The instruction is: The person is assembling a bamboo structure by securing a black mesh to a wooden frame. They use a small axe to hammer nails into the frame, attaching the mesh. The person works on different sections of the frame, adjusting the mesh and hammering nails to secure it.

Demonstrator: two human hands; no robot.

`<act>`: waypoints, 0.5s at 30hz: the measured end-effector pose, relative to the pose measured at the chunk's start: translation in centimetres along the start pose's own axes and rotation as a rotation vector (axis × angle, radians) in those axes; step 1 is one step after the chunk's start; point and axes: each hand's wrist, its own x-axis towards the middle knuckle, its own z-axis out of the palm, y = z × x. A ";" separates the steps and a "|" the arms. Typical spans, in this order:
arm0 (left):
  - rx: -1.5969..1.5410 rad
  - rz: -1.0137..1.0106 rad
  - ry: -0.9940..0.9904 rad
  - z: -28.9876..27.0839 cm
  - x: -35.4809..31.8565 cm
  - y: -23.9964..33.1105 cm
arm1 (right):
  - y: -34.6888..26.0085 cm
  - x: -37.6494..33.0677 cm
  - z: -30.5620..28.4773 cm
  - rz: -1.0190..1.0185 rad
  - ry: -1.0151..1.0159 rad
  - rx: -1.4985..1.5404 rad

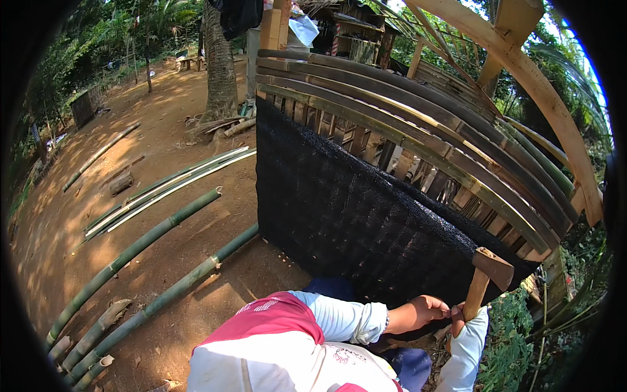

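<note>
A hatchet [477, 287] with a pale wooden handle and a rusty brown head stands head-up at the right. Its lower handle rests in my right hand [458, 324], whose fingers are partly hidden behind it and the sleeve. My left hand [417, 315] reaches across from the left, and its closed fingertips meet those of the right hand. Whatever is pinched between them is too small to make out. Just beyond both hands hangs black netting [353, 209], covering the lower part of a bamboo-slat structure.
Long split bamboo rails [418, 121] run along the structure's top, under a curved timber beam [516, 49]. Green bamboo poles [150, 297] and split strips [170, 186] lie on the dirt at left. A tree trunk [222, 72] stands behind, and plants [509, 333] grow at right.
</note>
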 end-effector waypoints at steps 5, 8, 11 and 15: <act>0.421 0.260 -0.012 -0.3 -0.2 0.0 | -0.3 -1.2 -0.4 -0.013 -0.017 -0.112; 0.435 0.267 -0.015 -0.3 -0.6 0.7 | -2.2 -1.7 -0.3 0.036 -0.065 -0.138; 0.432 0.336 -0.060 -0.5 -0.4 0.4 | -1.8 -2.4 -0.5 0.091 -0.070 -0.182; 0.542 0.344 -0.096 -0.3 -0.1 0.5 | -0.9 -3.3 -1.2 0.081 -0.039 -0.195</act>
